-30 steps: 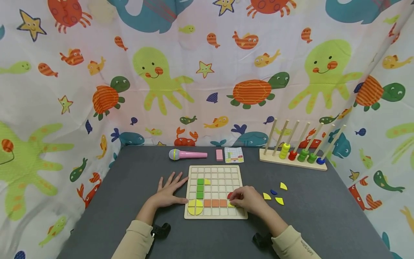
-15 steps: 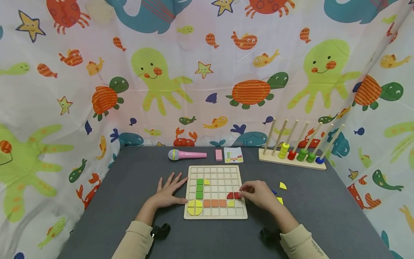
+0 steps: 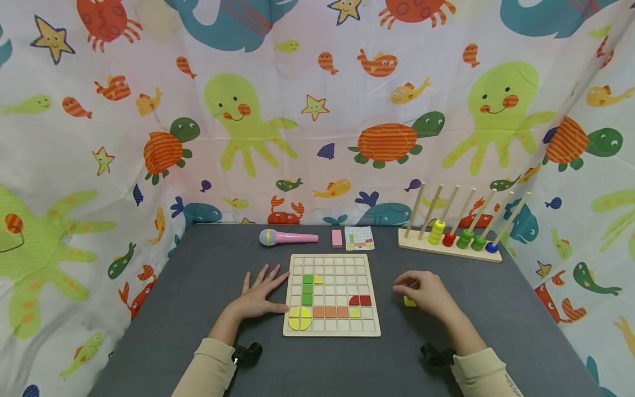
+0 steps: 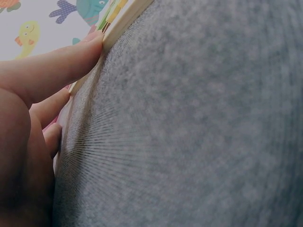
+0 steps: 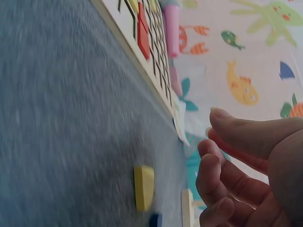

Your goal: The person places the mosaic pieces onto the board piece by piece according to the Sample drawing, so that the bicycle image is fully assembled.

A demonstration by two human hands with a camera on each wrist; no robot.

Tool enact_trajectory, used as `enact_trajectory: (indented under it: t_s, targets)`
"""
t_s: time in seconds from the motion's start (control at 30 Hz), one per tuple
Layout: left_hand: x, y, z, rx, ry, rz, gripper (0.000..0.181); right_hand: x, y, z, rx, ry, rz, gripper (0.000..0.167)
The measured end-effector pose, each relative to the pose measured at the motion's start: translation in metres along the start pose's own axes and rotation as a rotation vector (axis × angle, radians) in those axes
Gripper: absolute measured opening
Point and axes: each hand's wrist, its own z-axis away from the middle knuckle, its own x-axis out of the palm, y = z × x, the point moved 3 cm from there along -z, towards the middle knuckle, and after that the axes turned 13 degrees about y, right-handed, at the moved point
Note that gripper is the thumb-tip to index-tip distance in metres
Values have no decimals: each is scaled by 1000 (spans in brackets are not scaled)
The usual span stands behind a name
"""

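A wooden grid board (image 3: pixel 347 264) lies on the dark table, bearing green, yellow, orange and red pieces. My left hand (image 3: pixel 255 298) is spread at its left side; the thumb (image 4: pixel 85 49) and fingertips touch the edge. Beyond the board's right side, my right hand (image 3: pixel 426 291) hovers over the loose pieces, fingers loosely bent, with nothing visible between them. A yellow piece (image 3: pixel 409 301) shows under its fingers; other loose pieces are hidden by the hand. The right wrist view has a yellow piece (image 5: pixel 144 187) and a blue piece (image 5: pixel 155 220). A red piece (image 3: pixel 365 300) sits near the grid's right edge.
Behind the board lie a pink toy microphone (image 3: pixel 290 237), a pink block (image 3: pixel 337 238) and a printed pattern card (image 3: pixel 359 238). A wooden peg stand (image 3: pixel 448 246) with coloured rings is at the back right. A sea-animal curtain (image 3: pixel 317 138) hangs behind the table.
My right hand has let go of the red piece in the grid and moved right, off the board to the loose pieces. The left hand has stayed at the board's edge.
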Motion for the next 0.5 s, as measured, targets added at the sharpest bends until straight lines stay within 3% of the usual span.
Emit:
enact_trajectory:
  t_s: [0.33, 0.5]
  targets:
    - [5, -8, -3, -45, -17, -44, 100, -27, 30, 5, 10, 51, 26, 23]
    - [4, -8, -3, -52, -25, -56, 101, -37, 53, 5, 60, 73, 26, 31]
